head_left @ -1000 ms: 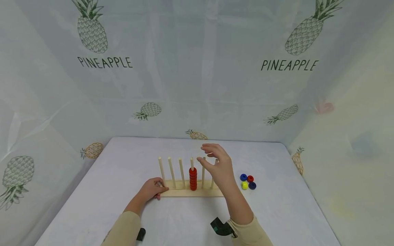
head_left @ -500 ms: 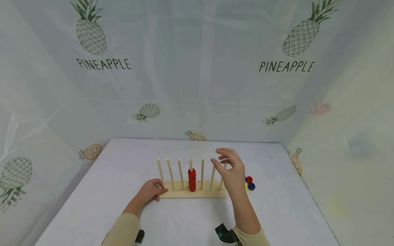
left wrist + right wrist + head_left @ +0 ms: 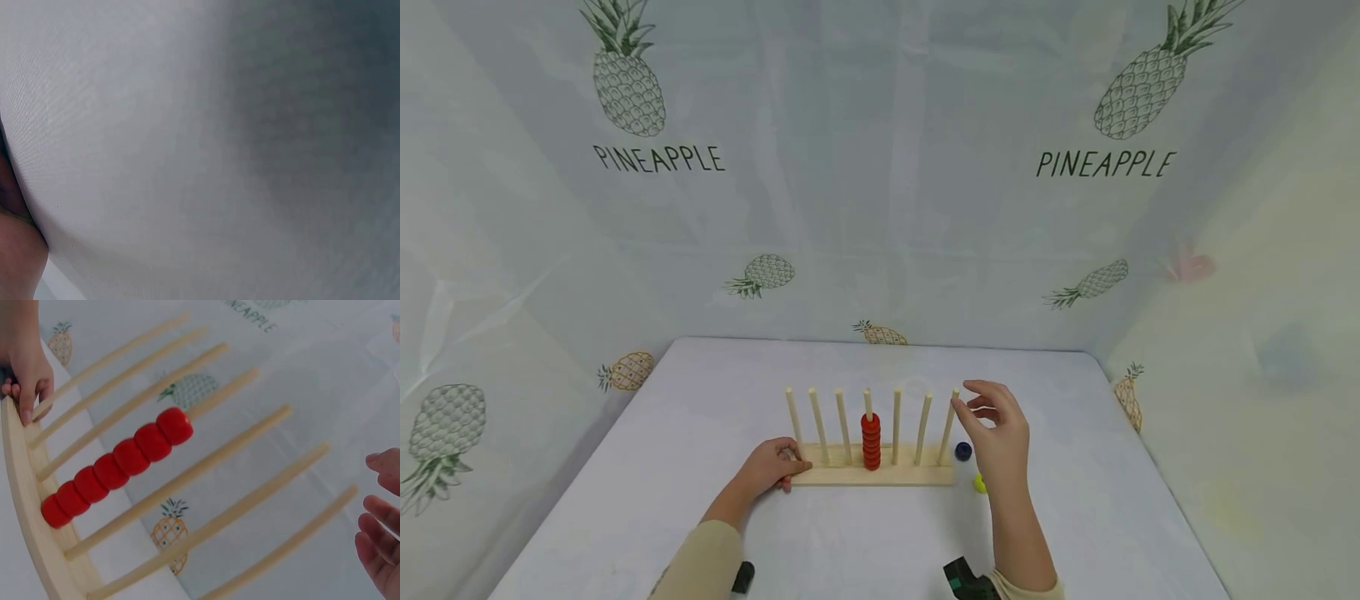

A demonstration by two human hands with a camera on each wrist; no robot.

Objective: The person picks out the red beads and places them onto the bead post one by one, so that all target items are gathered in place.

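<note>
A pale wooden peg stand (image 3: 925, 476) with several upright pegs stands on the table. Red beads (image 3: 870, 442) are stacked on its middle peg, whose top sticks out above them. My left hand (image 3: 767, 465) grips the stand's left end, thumb on top of the base. My right hand (image 3: 1000, 429) hovers by the top of the rightmost peg (image 3: 950, 425), thumb and fingers apart. No bead shows between its fingertips (image 3: 375, 461) in the right wrist view. A dark blue bead (image 3: 963, 451) and a partly hidden yellow bead (image 3: 980, 483) lie right of the stand.
A white cloth-covered table (image 3: 842, 550) lies beneath everything. Pineapple-printed sheets (image 3: 880, 208) hang behind it and at both sides. Black wrist cameras (image 3: 968, 578) sit at the cuffs. Blurred grey fabric (image 3: 156, 137) fills the left wrist view.
My right hand has moved right along the peg tops, from the fifth peg to the rightmost. It now covers the bead cluster, while two other beads have come into sight. My left hand stays put.
</note>
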